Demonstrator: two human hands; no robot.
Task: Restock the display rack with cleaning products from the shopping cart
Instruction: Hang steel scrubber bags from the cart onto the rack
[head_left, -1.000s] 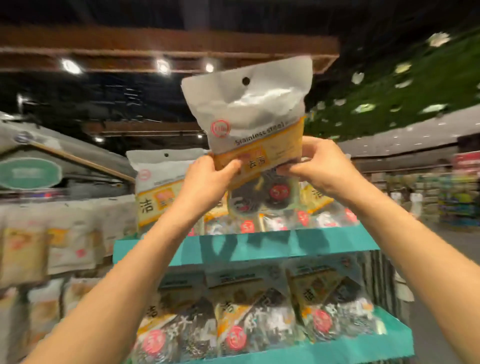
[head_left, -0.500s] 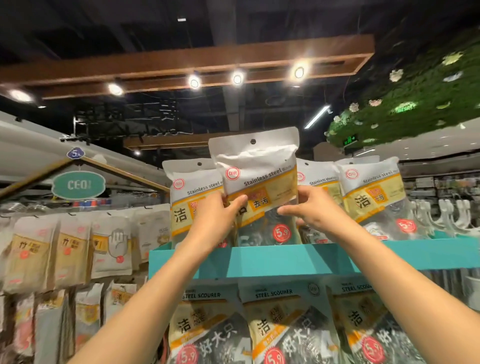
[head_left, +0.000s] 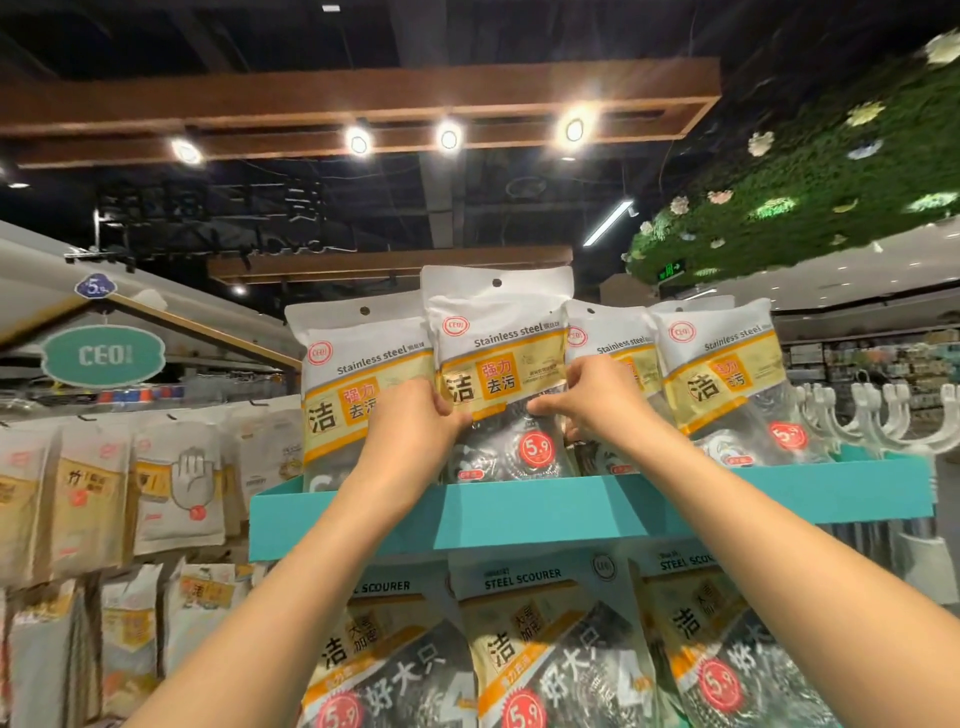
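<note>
Here the pack (head_left: 498, 358) of stainless steel scourers stands upright in the top tray (head_left: 519, 512), long axis vertical, its lower end dropped behind the tray's front wall and its hang-hole end rising above its neighbours. It sits near the middle of the tray, between a pack to the left (head_left: 358, 384) and two more to the right (head_left: 722, 374), overlapping both sides a little.

Both hands grasp it at mid-height, on the yellow label band. The left hand (head_left: 415, 421) pinches the left edge, thumb across the front; the right hand (head_left: 592, 392) pinches the right edge, fingertips curled onto the face. So the pack lies directly between the two grips, neither hand clearly nearer, with most of its length above the fingers and the dark scourer part below them.

Judging from this, the pack is seated or nearly so, and what remains is to let go and draw both hands straight back toward the body. Whether its bottom rests on the tray floor cannot be told, since the front wall hides it. If it is not down, it may lean forward over that wall once released.

Below, the next tier holds larger steel scourer packs (head_left: 524, 639). Hanging packs (head_left: 182, 483) fill the rack off the tray's left corner, and white hooks (head_left: 878, 415) stand past its right end.
</note>
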